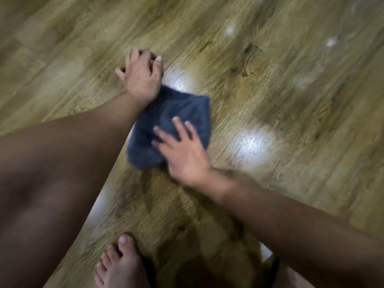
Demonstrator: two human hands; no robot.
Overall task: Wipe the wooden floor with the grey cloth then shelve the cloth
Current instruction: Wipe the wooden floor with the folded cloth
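Note:
A dark grey cloth (176,113) lies bunched on the wooden floor (291,100) in the middle of the head view. My right hand (182,152) presses flat on the cloth's near edge with its fingers straight and spread. Just beyond the cloth's far corner, my left hand (140,77) rests on the bare floor with its fingers spread and slightly bent, and its wrist covers that corner. It holds nothing that I can see. The whole frame is blurred by motion.
My bare foot (122,265) stands on the floor at the bottom, close below the cloth. Bright light reflections (253,146) shine on the planks to the right. No shelf or furniture is in view.

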